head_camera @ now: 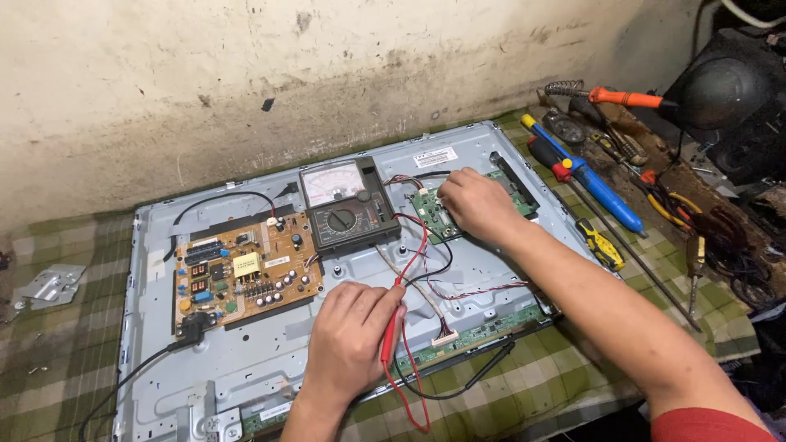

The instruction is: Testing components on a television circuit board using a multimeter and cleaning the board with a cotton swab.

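Red probe (390,331) pinched upright in left hand (348,340) fingers, over grey metal panel (246,364). Right hand (475,205) curled on small green board (432,214), presumably holding the second probe; grip hidden, cannot tell. Could slip and bridge solder points. Glossy analog meter (348,205), tan board (246,274), checked cloth surface (524,393).

At the far right lie a blue screwdriver (596,185), an orange soldering iron (626,99) and a yellow-black screwdriver (600,244); a metal bracket (51,286) lies far left on the checked cloth (49,360)
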